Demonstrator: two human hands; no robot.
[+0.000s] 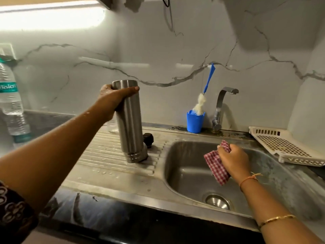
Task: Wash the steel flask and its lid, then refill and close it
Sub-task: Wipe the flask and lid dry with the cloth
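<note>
The steel flask (131, 124) stands upside down, its threaded mouth on the ribbed drainboard (105, 152). My left hand (112, 99) grips it near its upturned base. The black lid (148, 139) lies on the drainboard just behind the flask, partly hidden by it. My right hand (233, 161) holds a red-and-white checked cloth (217, 166) over the sink basin (190, 173).
A steel tap (221, 106) rises behind the basin, not running. A blue cup (194, 121) beside it holds a blue-handled bottle brush (204, 95). A white perforated tray (284, 147) sits at the right. A plastic water bottle (10, 95) stands far left.
</note>
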